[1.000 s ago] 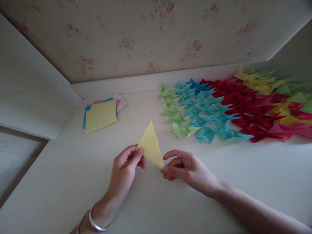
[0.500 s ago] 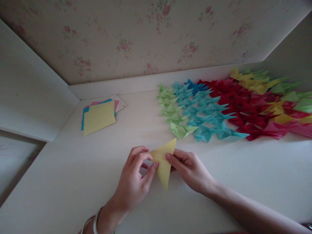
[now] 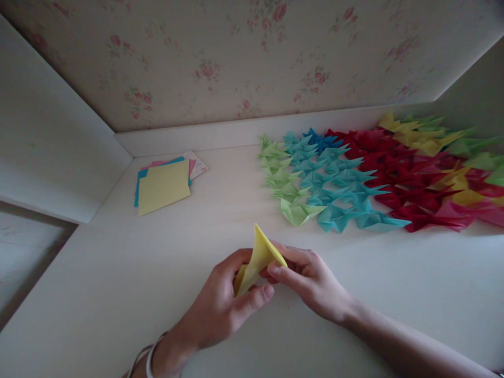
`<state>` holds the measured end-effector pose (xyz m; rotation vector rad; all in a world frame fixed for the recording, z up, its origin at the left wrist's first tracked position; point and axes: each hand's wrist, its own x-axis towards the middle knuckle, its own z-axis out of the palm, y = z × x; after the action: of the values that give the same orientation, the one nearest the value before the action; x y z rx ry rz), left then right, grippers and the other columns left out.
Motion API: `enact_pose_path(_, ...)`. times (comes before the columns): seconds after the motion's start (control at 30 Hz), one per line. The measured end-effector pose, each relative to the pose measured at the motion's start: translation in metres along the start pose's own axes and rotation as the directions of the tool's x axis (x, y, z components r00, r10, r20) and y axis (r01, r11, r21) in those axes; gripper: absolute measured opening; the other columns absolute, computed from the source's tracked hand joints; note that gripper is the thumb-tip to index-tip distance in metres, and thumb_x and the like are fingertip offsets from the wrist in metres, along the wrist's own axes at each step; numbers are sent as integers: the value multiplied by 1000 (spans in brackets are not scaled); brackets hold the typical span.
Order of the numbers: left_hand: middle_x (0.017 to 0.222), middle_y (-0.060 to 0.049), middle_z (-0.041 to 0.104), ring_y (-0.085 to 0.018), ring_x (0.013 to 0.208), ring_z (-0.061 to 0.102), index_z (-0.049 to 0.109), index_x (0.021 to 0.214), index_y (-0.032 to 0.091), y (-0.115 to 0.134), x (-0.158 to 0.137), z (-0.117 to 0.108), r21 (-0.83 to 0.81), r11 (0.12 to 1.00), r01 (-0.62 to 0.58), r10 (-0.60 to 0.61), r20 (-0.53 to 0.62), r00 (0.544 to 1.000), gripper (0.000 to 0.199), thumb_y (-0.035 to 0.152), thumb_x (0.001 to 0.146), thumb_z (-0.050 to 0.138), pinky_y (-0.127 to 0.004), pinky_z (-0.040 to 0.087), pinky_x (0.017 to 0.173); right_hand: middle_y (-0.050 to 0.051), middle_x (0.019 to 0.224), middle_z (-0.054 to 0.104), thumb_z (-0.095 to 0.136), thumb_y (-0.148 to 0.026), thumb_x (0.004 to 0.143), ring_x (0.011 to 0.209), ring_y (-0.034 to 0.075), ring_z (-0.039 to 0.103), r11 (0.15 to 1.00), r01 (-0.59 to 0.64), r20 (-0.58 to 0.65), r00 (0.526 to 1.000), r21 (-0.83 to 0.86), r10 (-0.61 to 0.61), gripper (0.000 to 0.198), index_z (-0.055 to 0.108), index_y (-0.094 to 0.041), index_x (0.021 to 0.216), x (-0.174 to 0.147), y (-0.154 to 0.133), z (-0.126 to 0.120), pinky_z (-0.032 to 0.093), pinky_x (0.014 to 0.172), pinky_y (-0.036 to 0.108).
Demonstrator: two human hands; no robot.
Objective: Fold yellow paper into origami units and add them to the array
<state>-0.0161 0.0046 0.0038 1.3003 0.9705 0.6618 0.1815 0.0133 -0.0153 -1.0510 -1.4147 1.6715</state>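
Observation:
A folded piece of yellow origami paper (image 3: pixel 260 257) is between my two hands, above the white table. One point of it sticks up and its layers stand partly apart. My left hand (image 3: pixel 226 299) curls around its left side, fingers behind the paper and thumb stretched along the near side. My right hand (image 3: pixel 305 275) pinches the right corner between thumb and fingers. The fingers behind the paper are partly hidden.
Rows of folded paper figures in green, turquoise (image 3: pixel 315 181), red (image 3: pixel 405 178) and yellow cover the right rear of the table (image 3: pixel 118 294). A stack of square paper sheets (image 3: pixel 165 186), yellow on top, lies at the left rear. A floral-papered wall (image 3: pixel 220 68) rises behind.
The yellow paper has turned in my hands, from lying flat with points spread to tilted with one point up. My left hand has wrapped further around it.

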Motion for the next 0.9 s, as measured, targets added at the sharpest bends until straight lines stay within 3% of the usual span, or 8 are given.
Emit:
enact_pose_path(0.1, 108, -9, 69, -23, 94, 63, 65, 122, 21, -1, -1, 0, -68, 998, -1, 2, 14, 1000, 35, 40, 94, 57, -32, 54, 78, 3, 99, 71, 63, -41, 92, 88, 18, 64, 998, 24, 9, 1000, 55, -24, 34, 70, -22, 119, -1, -4, -2, 53, 76, 25)
enact_pose_path(0.23, 120, -8, 69, -24, 105, 63, 67, 123, 23, -3, -2, -2, -230, 972, 51, -55, -12, 998, 37, 41, 101, 43, -35, 54, 88, 6, 109, 71, 65, -52, 87, 97, 22, 65, 982, 71, 78, 993, 174, -85, 57, 59, -25, 136, -5, -3, -6, 52, 84, 31)
enact_pose_path(0.4, 115, -7, 71, -25, 108, 64, 69, 119, 22, -6, -2, -4, -336, 940, 55, -53, 16, 998, 40, 42, 102, 39, -35, 54, 90, 6, 94, 73, 62, -55, 88, 86, 19, 65, 984, 47, 14, 999, 171, -50, 56, 62, -22, 133, -4, 0, -6, 52, 79, 32)
enact_pose_path(0.5, 112, -4, 72, -24, 105, 64, 69, 119, 25, -8, -3, -5, -309, 948, 73, -76, 4, 997, 35, 40, 101, 42, -35, 53, 91, 1, 72, 68, 72, -45, 84, 68, 14, 59, 990, -16, -77, 997, 138, 27, 48, 65, -20, 125, -1, -2, -2, 49, 64, 25)
enact_pose_path(0.63, 104, -4, 72, -22, 95, 65, 69, 117, 25, -10, -4, -7, -182, 982, 59, -63, -21, 998, 30, 38, 99, 48, -33, 52, 87, -1, 67, 64, 76, -37, 81, 61, 11, 57, 995, 9, -137, 991, 100, 4, 39, 68, -19, 114, 1, -2, 0, 45, 56, 22)
enact_pose_path(0.77, 90, -4, 70, -20, 84, 62, 71, 103, 22, -10, -3, -8, -86, 996, -20, 21, 1, 1000, 30, 40, 99, 47, -31, 50, 81, 3, 91, 71, 78, -32, 80, 66, 12, 65, 990, 69, -100, 993, 123, -56, 43, 65, -23, 120, -3, 1, -2, 51, 62, 24)
enact_pose_path(0.9, 87, -4, 66, -20, 83, 59, 70, 92, 20, -7, -4, -7, -17, 999, -36, 36, 36, 999, 32, 42, 98, 47, -29, 49, 79, 9, 118, 68, 79, -31, 79, 70, 14, 69, 985, 98, -41, 995, 142, -93, 54, 60, -27, 130, -6, 4, -2, 56, 64, 26)
